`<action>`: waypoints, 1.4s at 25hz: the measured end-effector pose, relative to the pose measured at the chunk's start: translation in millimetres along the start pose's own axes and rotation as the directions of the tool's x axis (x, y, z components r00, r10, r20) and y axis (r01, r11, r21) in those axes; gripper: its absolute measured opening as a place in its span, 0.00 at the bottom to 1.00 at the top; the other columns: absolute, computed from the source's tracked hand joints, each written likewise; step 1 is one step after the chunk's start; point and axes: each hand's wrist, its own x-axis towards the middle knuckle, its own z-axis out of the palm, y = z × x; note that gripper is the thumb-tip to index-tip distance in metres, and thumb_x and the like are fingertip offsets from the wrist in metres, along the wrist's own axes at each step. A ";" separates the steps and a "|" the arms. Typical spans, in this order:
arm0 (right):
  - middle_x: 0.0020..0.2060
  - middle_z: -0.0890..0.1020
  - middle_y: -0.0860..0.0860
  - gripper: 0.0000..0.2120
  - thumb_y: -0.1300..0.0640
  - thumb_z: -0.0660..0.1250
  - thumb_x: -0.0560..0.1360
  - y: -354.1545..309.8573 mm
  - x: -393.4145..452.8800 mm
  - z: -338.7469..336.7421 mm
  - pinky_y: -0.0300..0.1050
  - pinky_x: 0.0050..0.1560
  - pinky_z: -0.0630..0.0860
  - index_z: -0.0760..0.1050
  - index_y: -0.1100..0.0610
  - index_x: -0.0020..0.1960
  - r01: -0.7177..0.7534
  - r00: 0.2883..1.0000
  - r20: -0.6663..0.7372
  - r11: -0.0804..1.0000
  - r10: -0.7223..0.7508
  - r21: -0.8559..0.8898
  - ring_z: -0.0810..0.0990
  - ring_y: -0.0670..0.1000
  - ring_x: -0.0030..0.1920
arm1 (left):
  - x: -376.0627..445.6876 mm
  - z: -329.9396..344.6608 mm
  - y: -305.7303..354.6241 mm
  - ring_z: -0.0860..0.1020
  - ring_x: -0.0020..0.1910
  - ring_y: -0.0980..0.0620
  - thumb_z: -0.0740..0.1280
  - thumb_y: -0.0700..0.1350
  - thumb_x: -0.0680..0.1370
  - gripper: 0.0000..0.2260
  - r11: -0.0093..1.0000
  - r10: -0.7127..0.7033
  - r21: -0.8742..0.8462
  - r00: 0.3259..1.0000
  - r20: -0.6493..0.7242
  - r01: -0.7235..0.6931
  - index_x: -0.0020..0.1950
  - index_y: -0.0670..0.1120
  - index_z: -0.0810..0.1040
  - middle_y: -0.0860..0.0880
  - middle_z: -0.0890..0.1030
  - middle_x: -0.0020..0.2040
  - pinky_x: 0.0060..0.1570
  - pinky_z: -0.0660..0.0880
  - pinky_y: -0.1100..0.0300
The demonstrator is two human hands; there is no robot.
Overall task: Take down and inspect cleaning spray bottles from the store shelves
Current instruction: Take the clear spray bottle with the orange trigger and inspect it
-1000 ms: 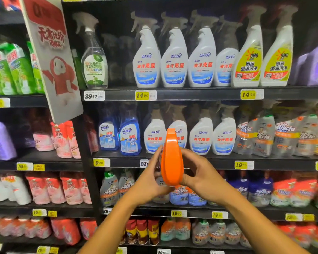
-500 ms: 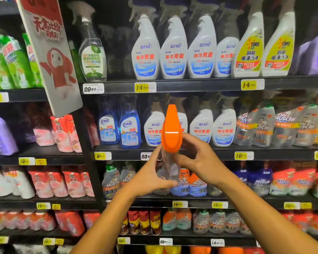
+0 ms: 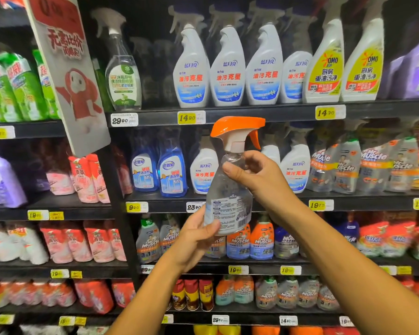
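1. Dark store shelves (image 3: 264, 114) fill the view, with yellow and white price tags along their front edges.
2. A tilted promotional sign (image 3: 68, 76) with red characters hangs at upper left.
3. White spray bottles (image 3: 228, 68) stand in a row on the upper shelf.
4. A clear spray bottle (image 3: 229, 189) with an orange trigger head is held up in front of the middle shelves, nearly upright, nozzle pointing right, back label toward the camera.
5. The right hand (image 3: 257, 175) grips its shoulder just below the neck, fingers curled round it.
6. The left hand (image 3: 195, 238) holds its base, thumb on the label.
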 end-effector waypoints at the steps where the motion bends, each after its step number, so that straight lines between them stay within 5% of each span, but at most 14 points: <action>1: 0.49 0.86 0.53 0.21 0.45 0.76 0.65 -0.7 0.3 -2.1 0.41 0.48 0.81 0.80 0.55 0.53 -0.023 0.998 0.064 0.999 0.021 0.038 0.85 0.50 0.49 | -0.6 0.0 1.9 0.78 0.63 0.44 0.80 0.51 0.65 0.38 0.999 -0.003 -0.054 0.999 0.039 0.005 0.70 0.40 0.69 0.42 0.80 0.64 0.58 0.76 0.55; 7: 0.58 0.83 0.61 0.15 0.56 0.68 0.74 -9.5 5.3 -19.4 0.50 0.59 0.79 0.80 0.57 0.59 -0.141 0.957 0.278 0.969 0.081 0.201 0.83 0.57 0.56 | -0.8 9.7 -3.7 0.72 0.69 0.39 0.73 0.46 0.74 0.26 0.947 0.025 -0.318 0.981 0.192 0.039 0.70 0.42 0.74 0.39 0.74 0.70 0.68 0.70 0.43; 9: 0.56 0.84 0.59 0.16 0.57 0.67 0.73 -12.3 7.9 -23.7 0.43 0.52 0.80 0.80 0.59 0.61 -0.124 0.959 0.276 0.970 0.063 0.210 0.84 0.52 0.50 | 2.1 14.8 -4.6 0.71 0.70 0.38 0.71 0.45 0.75 0.23 0.933 0.040 -0.358 0.981 0.190 0.032 0.70 0.42 0.74 0.39 0.73 0.70 0.68 0.69 0.40; 13: 0.54 0.84 0.59 0.16 0.57 0.69 0.72 -13.5 13.5 -33.2 0.49 0.55 0.76 0.81 0.59 0.59 -0.114 0.972 0.221 0.979 0.076 0.167 0.82 0.56 0.51 | 8.1 21.0 -3.6 0.70 0.70 0.35 0.72 0.47 0.76 0.26 0.930 -0.010 -0.360 0.983 0.181 0.076 0.71 0.42 0.72 0.38 0.72 0.71 0.66 0.69 0.34; 15: 0.49 0.86 0.56 0.12 0.60 0.72 0.71 -16.7 13.9 -38.7 0.41 0.46 0.79 0.82 0.58 0.55 -0.112 0.976 0.204 0.976 0.073 0.186 0.84 0.52 0.46 | 10.3 24.5 0.8 0.73 0.68 0.38 0.71 0.48 0.76 0.27 0.964 -0.022 -0.257 0.987 0.157 0.062 0.72 0.42 0.69 0.39 0.74 0.70 0.61 0.74 0.40; 17: 0.46 0.87 0.53 0.11 0.63 0.73 0.71 -21.7 13.6 -44.5 0.37 0.37 0.79 0.83 0.57 0.53 -0.080 0.989 0.137 0.982 0.057 0.169 0.86 0.49 0.43 | 12.5 30.2 1.5 0.78 0.64 0.46 0.71 0.49 0.75 0.28 1.000 -0.006 -0.006 1.000 -0.012 0.006 0.73 0.46 0.67 0.47 0.79 0.66 0.54 0.79 0.51; 19: 0.46 0.88 0.52 0.12 0.64 0.75 0.69 -25.0 15.4 -46.2 0.40 0.37 0.81 0.82 0.57 0.52 -0.036 0.999 0.043 0.997 0.033 0.069 0.87 0.51 0.46 | 15.3 40.8 -1.2 0.78 0.63 0.55 0.73 0.53 0.71 0.32 0.976 0.074 0.214 0.987 -0.140 -0.043 0.72 0.56 0.64 0.60 0.80 0.63 0.54 0.79 0.60; 22: 0.43 0.88 0.51 0.14 0.62 0.79 0.67 -25.1 18.5 -43.4 0.39 0.37 0.82 0.82 0.57 0.51 -0.014 0.999 -0.045 1.000 0.014 -0.006 0.87 0.51 0.44 | 21.0 59.3 -10.3 0.74 0.64 0.66 0.78 0.58 0.65 0.44 0.919 0.103 0.391 0.987 -0.125 -0.047 0.74 0.65 0.55 0.72 0.74 0.63 0.58 0.75 0.66; 26: 0.40 0.86 0.46 0.18 0.56 0.80 0.66 -24.2 21.8 -49.8 0.35 0.34 0.79 0.80 0.56 0.53 -0.029 0.999 -0.025 0.994 0.026 -0.108 0.84 0.41 0.38 | 30.4 66.9 -13.2 0.74 0.63 0.68 0.79 0.58 0.64 0.41 0.893 0.158 0.440 0.980 -0.124 -0.088 0.70 0.70 0.59 0.71 0.74 0.64 0.56 0.74 0.69; 29: 0.44 0.86 0.45 0.15 0.53 0.76 0.70 -24.9 24.9 -63.1 0.35 0.39 0.80 0.78 0.52 0.55 -0.068 0.995 0.064 0.993 0.074 -0.100 0.84 0.40 0.45 | 31.2 61.9 -8.3 0.77 0.63 0.57 0.78 0.51 0.63 0.43 0.968 0.084 0.244 0.992 -0.096 -0.058 0.75 0.54 0.63 0.55 0.77 0.67 0.55 0.76 0.62; 32: 0.53 0.86 0.53 0.20 0.53 0.73 0.71 -24.4 28.3 -75.1 0.46 0.57 0.80 0.77 0.57 0.61 -0.163 0.955 0.265 0.983 0.134 0.087 0.83 0.53 0.58 | 27.9 67.3 -1.2 0.79 0.58 0.45 0.79 0.55 0.62 0.43 1.000 -0.002 0.024 0.998 0.067 0.000 0.72 0.43 0.68 0.42 0.79 0.62 0.50 0.77 0.58; 35: 0.58 0.83 0.58 0.21 0.57 0.71 0.72 -26.8 30.3 -86.9 0.51 0.60 0.79 0.74 0.61 0.63 -0.243 0.902 0.409 0.944 0.136 0.223 0.81 0.60 0.61 | 31.7 76.6 0.8 0.77 0.57 0.40 0.75 0.58 0.66 0.38 0.988 0.005 -0.150 0.977 0.215 0.028 0.71 0.41 0.71 0.34 0.69 0.71 0.45 0.72 0.55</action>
